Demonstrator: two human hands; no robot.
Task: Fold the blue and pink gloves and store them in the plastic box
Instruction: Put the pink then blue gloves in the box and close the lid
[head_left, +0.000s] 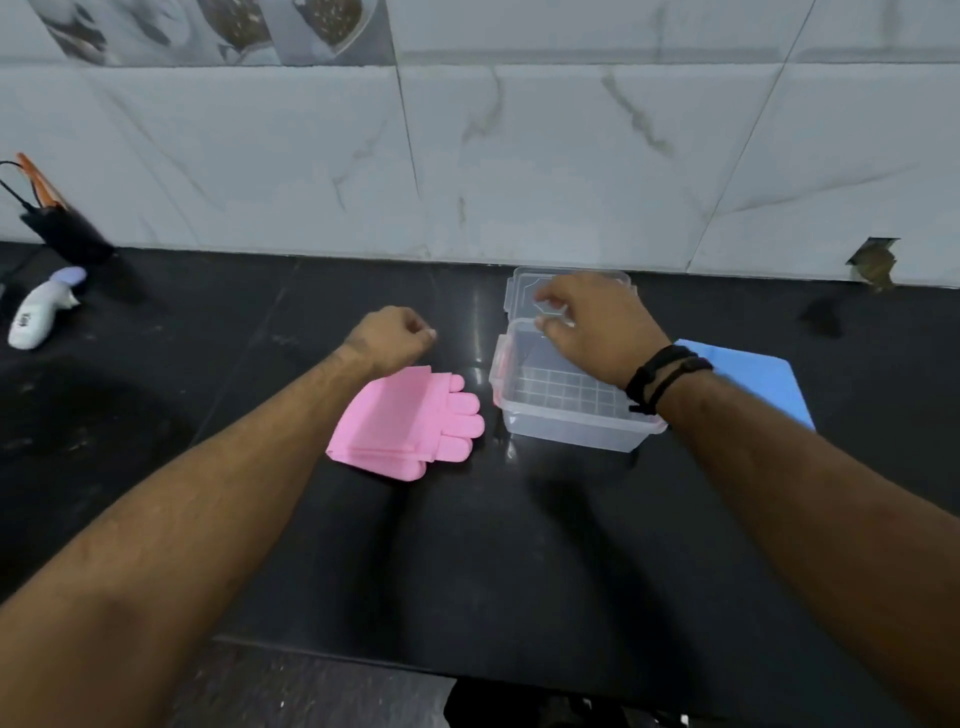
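Clutter sits at the far left of the frame: a black holder (67, 234) against the tiled wall (519, 156) and a white handheld gadget (39, 314) lying on the dark bench (467, 545). Moving right, the left hand (389, 335) hangs over the bench as a loose fist, gripping nothing. Just below it the pink gloves (410, 421) lie folded flat, fingers pointing right, just beside the plastic box (566, 415). That clear box stands open, its lid (524, 291) tipped up at the back. The right hand (597, 327), with dark bands at the wrist, is over the box, fingers curled; whether they pinch the lid I cannot tell. Blue gloves (753, 379) lie right of the box.
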